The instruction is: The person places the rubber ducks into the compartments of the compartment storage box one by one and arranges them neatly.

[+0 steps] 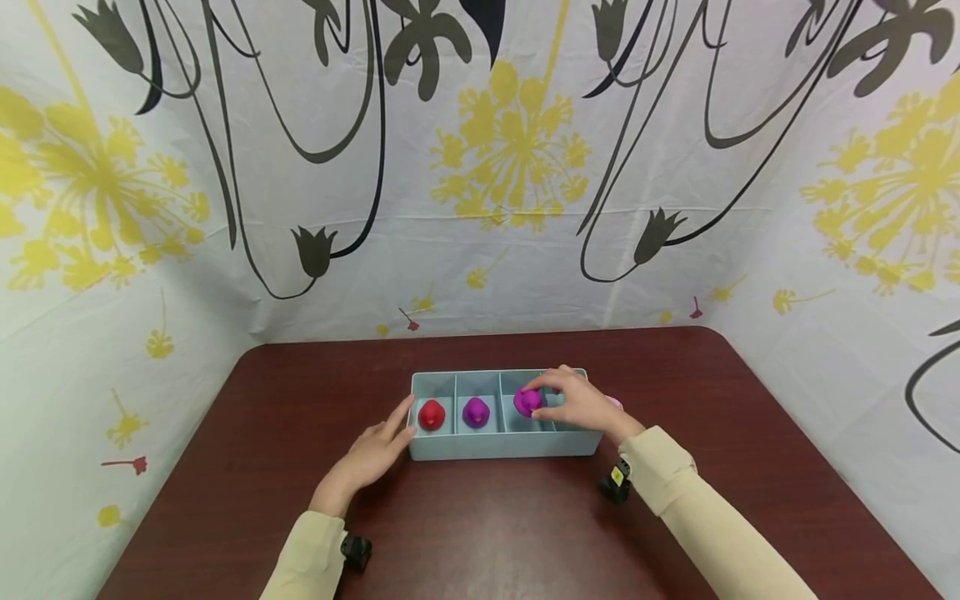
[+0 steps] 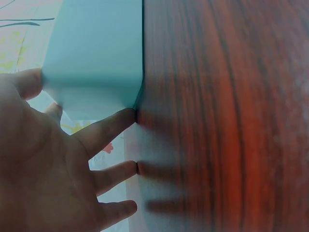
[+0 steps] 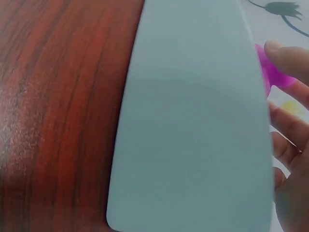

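Observation:
A pale blue divided tray (image 1: 502, 447) lies across the table. A small rounded red toy (image 1: 431, 415) sits in its leftmost compartment, and a purple toy (image 1: 476, 412) of similar shape in the one beside it. My right hand (image 1: 581, 404) pinches a magenta toy (image 1: 528, 402) between thumb and fingers, over the third compartment. In the right wrist view, the tray's front wall (image 3: 193, 125) partly hides this magenta toy (image 3: 275, 72). My left hand (image 1: 371, 454) touches the tray's left end with fairly straight, spread fingers. Its thumb and fingers show around that end in the left wrist view.
Just beyond my right wrist, a bit of a pink thing (image 1: 615, 402) shows; the rest is hidden. The dark red-brown wooden table (image 1: 487, 525) extends around the tray. A white cloth with yellow and grey flower prints (image 1: 517, 283) hangs behind and beside the table.

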`<action>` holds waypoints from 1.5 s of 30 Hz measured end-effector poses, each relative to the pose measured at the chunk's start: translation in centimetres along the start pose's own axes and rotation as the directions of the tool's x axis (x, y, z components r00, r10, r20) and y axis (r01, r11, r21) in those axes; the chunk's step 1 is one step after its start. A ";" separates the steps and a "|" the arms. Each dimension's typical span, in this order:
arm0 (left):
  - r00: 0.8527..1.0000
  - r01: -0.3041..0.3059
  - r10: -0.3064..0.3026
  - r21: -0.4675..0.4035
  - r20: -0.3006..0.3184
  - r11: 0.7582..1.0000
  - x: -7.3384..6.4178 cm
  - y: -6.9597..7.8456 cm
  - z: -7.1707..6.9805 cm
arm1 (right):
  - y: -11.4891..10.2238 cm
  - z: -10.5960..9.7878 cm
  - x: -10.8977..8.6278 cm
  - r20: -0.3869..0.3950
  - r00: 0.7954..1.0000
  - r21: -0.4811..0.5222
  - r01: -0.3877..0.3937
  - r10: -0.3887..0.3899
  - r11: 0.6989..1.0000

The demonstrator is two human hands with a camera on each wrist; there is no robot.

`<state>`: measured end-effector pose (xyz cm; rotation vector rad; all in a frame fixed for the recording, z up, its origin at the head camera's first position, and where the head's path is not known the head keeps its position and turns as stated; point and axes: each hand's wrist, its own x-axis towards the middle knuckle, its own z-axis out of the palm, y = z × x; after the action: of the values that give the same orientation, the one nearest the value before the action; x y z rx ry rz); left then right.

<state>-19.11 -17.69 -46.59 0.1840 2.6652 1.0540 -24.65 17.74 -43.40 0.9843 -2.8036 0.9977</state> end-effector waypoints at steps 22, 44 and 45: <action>1.000 -0.010 0.010 0.003 0.000 1.000 0.1 0.2 -0.1 | -1.2 1.7 2.0 0.086 0.995 -0.357 -0.013 0.047 0.934; 1.000 0.012 -0.012 -0.009 0.000 1.000 -0.2 0.0 0.0 | -1.2 2.5 2.1 0.070 0.993 -0.441 -0.051 0.091 0.896; 1.000 0.012 -0.012 -0.011 0.002 1.000 -0.2 0.0 0.0 | -1.2 2.5 2.0 0.067 0.993 -0.436 -0.056 0.094 0.898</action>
<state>-18.92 -17.75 -46.57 0.1671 2.6552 1.0637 -25.11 14.49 -44.30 0.8807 -2.9539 0.3023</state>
